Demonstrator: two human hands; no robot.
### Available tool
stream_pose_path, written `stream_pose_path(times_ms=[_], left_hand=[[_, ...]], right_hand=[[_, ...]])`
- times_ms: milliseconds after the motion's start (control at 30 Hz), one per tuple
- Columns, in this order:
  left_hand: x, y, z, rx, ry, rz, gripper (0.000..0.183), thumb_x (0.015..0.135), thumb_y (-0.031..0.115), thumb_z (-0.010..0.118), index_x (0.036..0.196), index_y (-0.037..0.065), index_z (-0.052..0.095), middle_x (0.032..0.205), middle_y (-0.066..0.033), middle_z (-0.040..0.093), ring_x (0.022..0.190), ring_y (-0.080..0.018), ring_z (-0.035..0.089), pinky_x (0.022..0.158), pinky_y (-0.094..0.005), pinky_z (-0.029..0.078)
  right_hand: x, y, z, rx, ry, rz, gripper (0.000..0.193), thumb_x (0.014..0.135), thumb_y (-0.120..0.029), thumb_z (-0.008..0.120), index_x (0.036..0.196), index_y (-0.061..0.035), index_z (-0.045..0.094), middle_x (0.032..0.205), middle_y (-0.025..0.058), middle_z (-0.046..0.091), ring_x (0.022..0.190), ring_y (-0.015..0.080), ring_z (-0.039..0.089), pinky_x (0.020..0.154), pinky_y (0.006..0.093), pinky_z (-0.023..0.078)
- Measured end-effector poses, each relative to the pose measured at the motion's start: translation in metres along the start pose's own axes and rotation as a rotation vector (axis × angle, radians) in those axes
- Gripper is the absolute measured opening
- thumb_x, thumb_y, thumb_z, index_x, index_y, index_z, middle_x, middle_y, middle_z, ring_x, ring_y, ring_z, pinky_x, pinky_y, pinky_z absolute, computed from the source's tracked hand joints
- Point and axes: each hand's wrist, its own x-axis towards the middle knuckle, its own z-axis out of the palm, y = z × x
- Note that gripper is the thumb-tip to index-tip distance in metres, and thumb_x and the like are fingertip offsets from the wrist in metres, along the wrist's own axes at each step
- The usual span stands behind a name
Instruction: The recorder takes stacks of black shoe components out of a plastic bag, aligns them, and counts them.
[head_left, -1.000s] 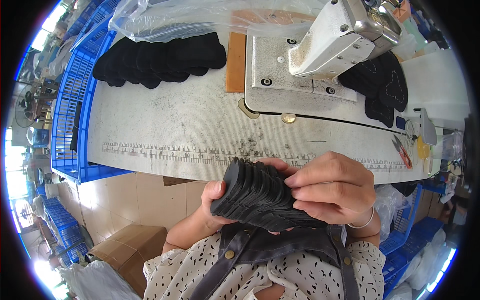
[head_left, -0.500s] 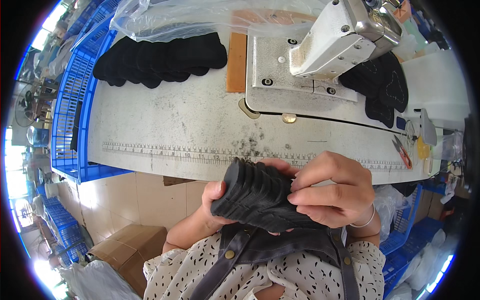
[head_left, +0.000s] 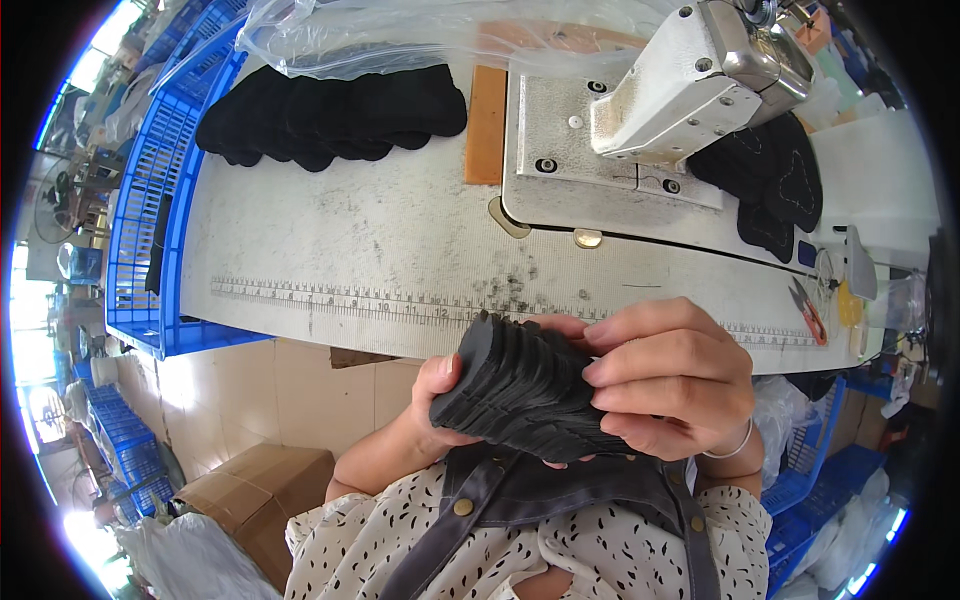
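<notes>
A thick stack of black cut pieces (head_left: 530,390), edges fanned in layers, is held above the table's front edge. My left hand (head_left: 440,395) is closed round its left end, thumb on the face and some fingers hidden behind. At the stack's right end my right hand (head_left: 680,380) has its fingertips pressed against the layer edges; whether a single layer is pinched there is hidden. Farther off on the table, a row of overlapping black pieces (head_left: 330,115) lies at the left. More black pieces with light stitched outlines (head_left: 785,185) lie beyond the sewing machine (head_left: 660,95).
A blue plastic crate (head_left: 140,240) stands at the table's left side. Clear plastic sheeting (head_left: 400,40) covers the far edge. Red-handled snips (head_left: 808,310) lie at the right, past a ruler strip (head_left: 350,298) along the front. A cardboard box (head_left: 255,490) is on the floor.
My right hand's fingers have shifted slightly along the stack's edges and lie closer together. The stack has turned a little in my left hand. The whole view has moved slightly.
</notes>
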Motion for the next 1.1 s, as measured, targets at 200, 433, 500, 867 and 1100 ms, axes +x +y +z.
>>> stream_pose_path(times_ms=[200, 433, 500, 867, 1100], left_hand=[[0.002, -0.001, -0.002, -0.139, -0.124, 0.002, 0.109, 0.061, 0.056, 0.072, 0.140, -0.004, 0.026, 0.128, -0.0221, 0.045, 0.114, -0.0355, 0.055, 0.086, -0.0528, 0.055], [0.003, -0.001, -0.009, -0.128, -0.162, -0.023, 0.108, 0.061, 0.054, 0.072, 0.140, -0.005, 0.026, 0.128, -0.0232, 0.045, 0.113, -0.0361, 0.055, 0.086, -0.0520, 0.055], [0.004, -0.002, -0.011, -0.130, -0.170, -0.020, 0.108, 0.061, 0.054, 0.072, 0.140, -0.005, 0.026, 0.128, -0.0236, 0.045, 0.113, -0.0363, 0.055, 0.087, -0.0522, 0.055], [0.001, -0.002, -0.008, -0.062, -0.068, -0.007, 0.107, 0.061, 0.053, 0.071, 0.140, -0.005, 0.026, 0.127, -0.0231, 0.045, 0.112, -0.0362, 0.056, 0.088, -0.0521, 0.054], [0.005, -0.005, -0.012, -0.194, -0.219, -0.003, 0.107, 0.062, 0.052, 0.071, 0.140, -0.005, 0.025, 0.127, -0.0231, 0.044, 0.112, -0.0364, 0.056, 0.088, -0.0525, 0.054]], right_hand=[[-0.002, 0.005, 0.005, 0.155, 0.035, -0.025, 0.013, 0.072, -0.001, 0.074, 0.081, 0.0027, 0.067, 0.086, 0.0135, 0.064, 0.084, 0.0355, 0.068, 0.070, 0.0388, 0.059], [-0.004, 0.004, 0.006, 0.238, 0.037, -0.009, 0.013, 0.072, 0.003, 0.074, 0.082, 0.0046, 0.066, 0.088, 0.0155, 0.064, 0.086, 0.0378, 0.068, 0.073, 0.0422, 0.059], [-0.004, 0.004, 0.005, 0.239, 0.036, -0.005, 0.014, 0.072, 0.003, 0.074, 0.082, 0.0047, 0.066, 0.088, 0.0154, 0.063, 0.086, 0.0376, 0.068, 0.073, 0.0423, 0.059], [-0.005, 0.003, 0.006, 0.212, 0.039, -0.005, 0.014, 0.071, 0.003, 0.075, 0.081, 0.0045, 0.065, 0.086, 0.0149, 0.064, 0.084, 0.0359, 0.068, 0.072, 0.0396, 0.060], [-0.005, 0.002, 0.007, 0.189, 0.047, 0.000, 0.013, 0.070, 0.003, 0.075, 0.079, 0.0032, 0.065, 0.084, 0.0130, 0.064, 0.079, 0.0331, 0.069, 0.067, 0.0349, 0.059]])
